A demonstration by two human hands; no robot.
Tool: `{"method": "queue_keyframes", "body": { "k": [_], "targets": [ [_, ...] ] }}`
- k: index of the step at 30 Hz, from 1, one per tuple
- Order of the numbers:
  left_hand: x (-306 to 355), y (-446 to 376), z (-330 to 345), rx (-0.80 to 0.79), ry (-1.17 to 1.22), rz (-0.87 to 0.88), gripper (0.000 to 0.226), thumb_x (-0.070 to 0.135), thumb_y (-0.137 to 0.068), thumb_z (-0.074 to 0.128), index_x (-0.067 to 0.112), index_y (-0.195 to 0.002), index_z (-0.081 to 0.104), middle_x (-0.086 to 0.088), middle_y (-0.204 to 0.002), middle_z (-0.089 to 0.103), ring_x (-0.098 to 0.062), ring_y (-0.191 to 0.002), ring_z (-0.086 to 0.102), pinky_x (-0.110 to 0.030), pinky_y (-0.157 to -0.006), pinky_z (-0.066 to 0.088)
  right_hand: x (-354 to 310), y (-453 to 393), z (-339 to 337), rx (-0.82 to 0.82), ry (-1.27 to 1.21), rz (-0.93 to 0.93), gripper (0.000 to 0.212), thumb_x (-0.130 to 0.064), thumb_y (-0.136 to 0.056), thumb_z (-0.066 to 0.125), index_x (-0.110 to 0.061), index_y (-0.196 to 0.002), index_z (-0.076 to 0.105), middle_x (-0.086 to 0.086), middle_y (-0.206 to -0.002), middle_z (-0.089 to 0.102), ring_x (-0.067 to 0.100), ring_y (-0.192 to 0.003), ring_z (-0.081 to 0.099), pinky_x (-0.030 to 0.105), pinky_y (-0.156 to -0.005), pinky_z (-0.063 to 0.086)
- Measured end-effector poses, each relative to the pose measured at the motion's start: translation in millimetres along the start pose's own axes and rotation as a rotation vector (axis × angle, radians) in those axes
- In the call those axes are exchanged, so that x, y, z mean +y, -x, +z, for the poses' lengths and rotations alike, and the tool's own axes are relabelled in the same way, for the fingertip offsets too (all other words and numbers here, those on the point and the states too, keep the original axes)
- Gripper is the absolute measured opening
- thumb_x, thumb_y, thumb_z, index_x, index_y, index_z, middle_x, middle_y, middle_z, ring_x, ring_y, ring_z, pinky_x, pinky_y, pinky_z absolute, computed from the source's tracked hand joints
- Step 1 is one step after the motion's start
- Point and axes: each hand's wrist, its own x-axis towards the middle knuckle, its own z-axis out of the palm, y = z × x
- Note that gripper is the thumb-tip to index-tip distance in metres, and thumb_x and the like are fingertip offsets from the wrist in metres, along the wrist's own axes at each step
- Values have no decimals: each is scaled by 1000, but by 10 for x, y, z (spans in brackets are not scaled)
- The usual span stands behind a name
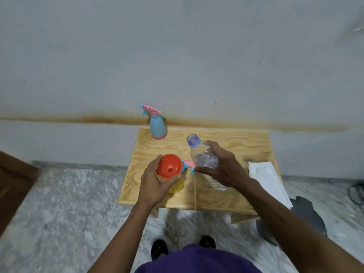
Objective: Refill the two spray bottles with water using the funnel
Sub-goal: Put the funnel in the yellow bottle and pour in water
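From the head camera, everything is placed here against the orange funnel (169, 166). It sits in the neck of a yellow bottle (176, 186), whose body is mostly hidden under the funnel and the left hand (155, 183); only a yellow patch shows below and to the right. The left hand curls around the funnel's rim and the top of that bottle, thumb on the near edge.

Just right of the funnel, the right hand (224, 166) grips a clear water bottle (204, 159), uncapped and tilted with its mouth up and away from the person. The fingers cover its middle, and how much water it holds is hard to make out. Between the funnel and this bottle a pink and blue spray head (188, 164) peeks out, largely hidden.

Beyond the funnel, at the far edge of the wooden worktop (226, 196), a blue spray bottle (157, 127) stands upright with its spray head on. Well right of the funnel, white paper (266, 178) overhangs the worktop's edge. A dark blurred shape lies on the floor near it; what it is cannot be told.
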Motion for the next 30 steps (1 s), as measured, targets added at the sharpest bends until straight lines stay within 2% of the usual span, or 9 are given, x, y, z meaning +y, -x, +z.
{"method": "queue_keyframes", "body": {
  "k": [2,6,13,18,20,23,30],
  "targets": [
    [-26,-22,-9,-23,-5,13,99,60,-69,83,25,-150,39,5,-144,51,-17,-130,52,-45,-107,46,18,-36,6,-77,96,-54,90,-51,-66,87,-17,-139,47,5,-112,69,24,-94,67,32,-75,52],
    [-49,-42,-24,-47,-8,23,99,56,-70,84,23,-152,37,3,-146,50,-18,-131,50,-45,-109,45,-13,-108,-64,-202,251,-49,89,-54,-71,82,-20,-143,43,4,-125,65,29,-105,62,40,-80,53],
    [-61,-69,-42,-68,-3,31,102,61,-69,82,23,-152,36,2,-147,49,-20,-131,49,-45,-107,45,-188,-233,-151,-408,540,-1,88,-55,-81,73,-25,-150,28,4,-145,51,29,-122,53,36,-85,46],
    [-68,-79,-44,-68,-11,32,105,67,-67,79,24,-152,35,2,-147,49,-20,-130,50,-45,-106,46,-269,-273,-141,-429,650,-9,86,-52,-82,73,-25,-150,27,4,-143,53,29,-120,55,37,-83,49],
    [-56,-85,-46,-68,-10,34,108,72,-65,76,24,-152,35,3,-147,49,-19,-130,50,-43,-105,47,-283,-286,-129,-436,687,-18,86,-50,-82,74,-25,-149,27,5,-141,54,29,-118,56,34,-77,47],
    [-38,-96,-47,-66,-3,34,105,65,-67,80,23,-152,35,4,-147,49,-18,-129,50,-42,-104,47,-294,-302,-117,-444,749,-32,84,-48,-83,74,-25,-148,27,4,-137,57,28,-114,57,31,-71,38],
    [-7,-110,-59,-57,0,40,99,61,-69,82,26,-150,37,5,-145,50,-17,-127,50,-40,-102,48,-327,-362,-96,-460,833,-32,81,-45,-82,76,-25,-145,31,4,-126,62,26,-105,60,32,-68,44]
  ]
}}
